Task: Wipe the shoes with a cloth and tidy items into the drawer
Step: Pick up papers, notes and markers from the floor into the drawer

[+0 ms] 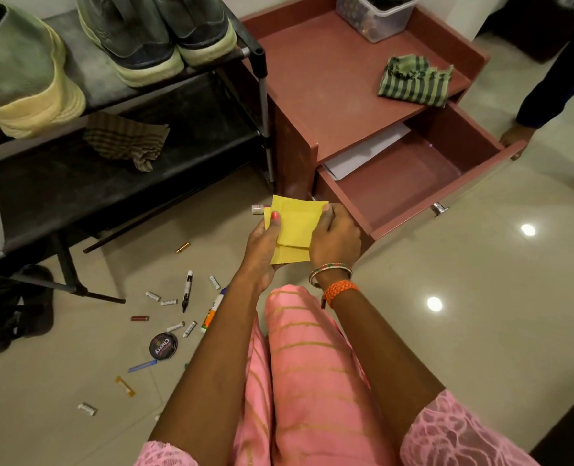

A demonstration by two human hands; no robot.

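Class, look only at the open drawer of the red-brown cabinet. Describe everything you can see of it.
The drawer is pulled well out of the red-brown cabinet, below its top. It looks like laminated board, the same red-brown inside and out, with a metal handle on its front. White paper lies at its back, partly under the cabinet top; the rest of its floor shows bare. Another person's hand rests at its far front corner.
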